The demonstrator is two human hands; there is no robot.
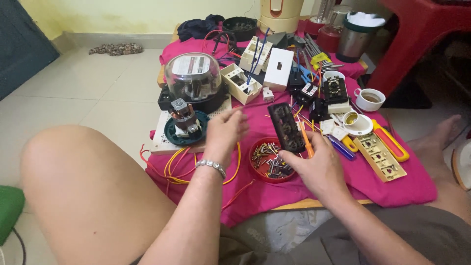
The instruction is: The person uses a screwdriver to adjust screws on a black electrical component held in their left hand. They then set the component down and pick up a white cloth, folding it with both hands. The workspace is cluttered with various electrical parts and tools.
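My right hand point(319, 167) grips a long black socket strip point(285, 126) by its near end and holds it tilted above the pink cloth point(343, 186). An orange-handled screwdriver point(306, 140) lies along my right fingers. Just below the strip sits a small red bowl point(255, 169) full of screws. My left hand point(223, 130), with a beaded bracelet on the wrist, hovers to the left of the strip with fingers loosely curled and nothing in it. It is close to a small motor point(184, 118) on a green round base.
A glass-domed electric meter point(193, 76), white switch boxes point(240, 83), a white plate point(278, 68), pliers and tools, a cup point(369, 99), a yellow terminal strip point(380, 157) and loose orange wires point(171, 167) crowd the low table. My bare knee point(83, 186) is at the left.
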